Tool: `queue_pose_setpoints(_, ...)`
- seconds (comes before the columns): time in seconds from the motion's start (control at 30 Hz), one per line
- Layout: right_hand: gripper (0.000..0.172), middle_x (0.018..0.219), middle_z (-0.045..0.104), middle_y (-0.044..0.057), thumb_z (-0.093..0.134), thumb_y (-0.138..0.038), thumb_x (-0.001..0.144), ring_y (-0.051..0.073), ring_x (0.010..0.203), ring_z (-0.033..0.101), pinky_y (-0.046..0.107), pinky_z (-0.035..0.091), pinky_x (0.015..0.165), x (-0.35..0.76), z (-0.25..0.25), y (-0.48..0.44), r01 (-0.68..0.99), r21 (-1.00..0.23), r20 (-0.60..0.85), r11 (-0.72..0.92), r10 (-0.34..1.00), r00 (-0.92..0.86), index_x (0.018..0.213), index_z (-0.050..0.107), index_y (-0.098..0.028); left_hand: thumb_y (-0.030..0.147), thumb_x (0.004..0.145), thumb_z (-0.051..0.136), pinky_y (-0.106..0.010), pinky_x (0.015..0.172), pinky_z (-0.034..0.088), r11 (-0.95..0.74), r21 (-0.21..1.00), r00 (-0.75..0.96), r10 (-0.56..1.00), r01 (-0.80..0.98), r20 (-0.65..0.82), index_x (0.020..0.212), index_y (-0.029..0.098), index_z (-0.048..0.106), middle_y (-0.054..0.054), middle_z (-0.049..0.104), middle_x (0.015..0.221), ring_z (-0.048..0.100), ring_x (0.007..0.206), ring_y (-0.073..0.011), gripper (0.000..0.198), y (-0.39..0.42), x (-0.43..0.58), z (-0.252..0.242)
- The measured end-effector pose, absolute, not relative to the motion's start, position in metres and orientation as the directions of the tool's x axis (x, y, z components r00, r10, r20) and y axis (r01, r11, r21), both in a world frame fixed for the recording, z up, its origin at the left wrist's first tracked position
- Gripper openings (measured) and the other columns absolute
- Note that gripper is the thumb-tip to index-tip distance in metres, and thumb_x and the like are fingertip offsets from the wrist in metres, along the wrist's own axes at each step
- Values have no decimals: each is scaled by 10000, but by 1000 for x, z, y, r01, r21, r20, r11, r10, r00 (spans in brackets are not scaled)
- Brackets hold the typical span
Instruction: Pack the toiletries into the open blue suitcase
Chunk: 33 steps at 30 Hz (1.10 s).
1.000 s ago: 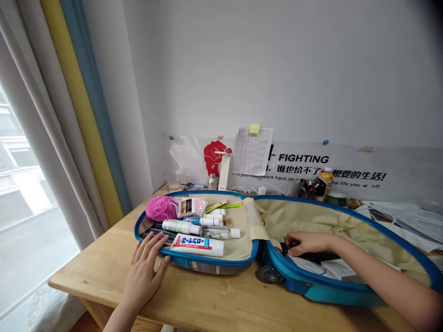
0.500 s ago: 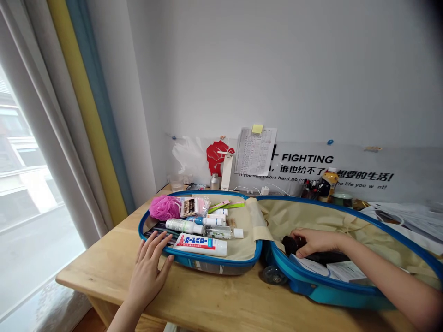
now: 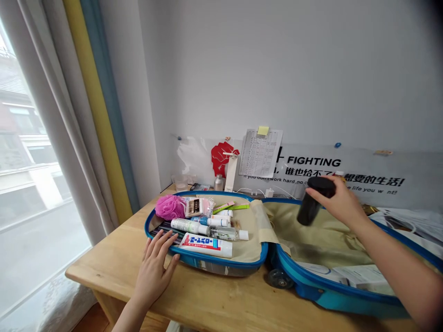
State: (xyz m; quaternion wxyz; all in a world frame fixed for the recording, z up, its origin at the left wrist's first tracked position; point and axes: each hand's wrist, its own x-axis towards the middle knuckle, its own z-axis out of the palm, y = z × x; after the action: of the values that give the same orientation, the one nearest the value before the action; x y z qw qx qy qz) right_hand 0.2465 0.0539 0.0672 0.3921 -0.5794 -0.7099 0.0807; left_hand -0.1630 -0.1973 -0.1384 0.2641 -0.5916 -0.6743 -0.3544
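A blue suitcase (image 3: 221,263) lies open on a wooden desk (image 3: 214,299). Its left half holds toiletries: a pink bath pouf (image 3: 169,207), a white toothpaste tube (image 3: 206,245) and several small bottles. My left hand (image 3: 154,267) rests flat on the near left rim of that half, fingers spread. My right hand (image 3: 337,203) is raised above the beige-lined right half and grips a black cylindrical bottle (image 3: 312,199) by its top, tilted. White papers or boxes (image 3: 349,274) lie in the right half.
A wall banner with black lettering and a red fist runs along the desk's back edge. A small metal bottle (image 3: 218,182), cables and papers (image 3: 408,223) sit behind and right of the suitcase. Curtains and a window are at the left.
My right hand has closed on the black bottle inside the right half and lifted it up above the lining. My left hand has stayed on the suitcase rim.
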Motion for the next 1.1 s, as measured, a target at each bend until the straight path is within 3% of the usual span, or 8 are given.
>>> queue_pose_setpoints(0.07, 564, 1290, 512, 147, 553, -534, 842, 234, 1030, 556, 341, 451, 803, 223, 75, 57, 658, -641, 521, 396, 854, -6, 1287, 389, -228, 377, 914, 474, -513, 1131, 300, 51, 163, -160, 613, 985, 774, 1308, 264, 522, -66, 582, 1337, 415, 1346, -286, 412, -197, -163, -138)
queue_pose_setpoints(0.17, 492, 1324, 487, 122, 481, -441, 934, 161, 983, 587, 311, 504, 802, 170, 76, 68, 485, -743, 496, 461, 866, -65, 1342, 358, -195, 375, 916, 473, -508, 1133, 296, 56, 159, -159, 619, 986, 769, 1309, 260, 520, -69, 582, 1337, 412, 1348, -283, 412, -198, -162, -137)
queue_pose_setpoints(0.27, 425, 1212, 566, 83, 538, -398, 929, 161, 954, 608, 351, 543, 791, 109, 61, 78, 373, -816, 400, 442, 897, -187, 1287, 478, -177, 365, 920, 476, -512, 1130, 298, 51, 151, -150, 622, 987, 768, 1311, 253, 514, -69, 582, 1340, 407, 1352, -283, 408, -198, -162, -137)
queue_pose_setpoints(0.5, 377, 1175, 594, 71, 564, -390, 920, 166, 974, 611, 373, 543, 822, 15, 12, 81, 370, -838, 238, 400, 879, -412, 1225, 545, -168, 355, 922, 474, -512, 1136, 294, 72, 149, -161, 630, 986, 760, 1326, 253, 509, -72, 574, 1350, 398, 1361, -279, 418, -198, -162, -139)
queue_pose_setpoints(0.67, 388, 1168, 596, 71, 556, -400, 923, 167, 971, 611, 378, 539, 826, 25, -3, 89, 511, -717, 171, 475, 830, -531, 1234, 539, -170, 360, 920, 473, -510, 1134, 299, 66, 152, -159, 625, 986, 764, 1320, 251, 518, -69, 576, 1347, 403, 1357, -281, 417, -199, -161, -137)
queue_pose_setpoints(0.83, 368, 1199, 588, 73, 569, -394, 915, 180, 1025, 594, 409, 515, 887, 58, 1, 98, 630, -460, 147, 626, 753, -641, 1216, 557, -182, 355, 919, 471, -495, 1132, 305, 60, 149, -155, 606, 987, 780, 1326, 257, 513, -62, 581, 1342, 410, 1353, -272, 421, -198, -161, -137)
queue_pose_setpoints(0.97, 390, 1320, 525, 87, 568, -392, 913, 218, 1159, 535, 469, 456, 985, 67, 3, 96, 658, -274, 177, 701, 710, -682, 1255, 543, -205, 359, 918, 470, -492, 1132, 304, 59, 141, -148, 607, 988, 781, 1326, 260, 514, -62, 578, 1346, 414, 1349, -273, 422, -197, -162, -138)
queue_pose_setpoints(1.1, 455, 1446, 419, 93, 570, -404, 908, 260, 1285, 438, 534, 358, 1074, 63, -1, 89, 673, -166, 179, 721, 693, -698, 1325, 500, -236, 361, 920, 470, -491, 1139, 292, 57, 134, -141, 603, 989, 786, 1321, 256, 514, -60, 581, 1341, 413, 1349, -271, 417, -197, -163, -139)
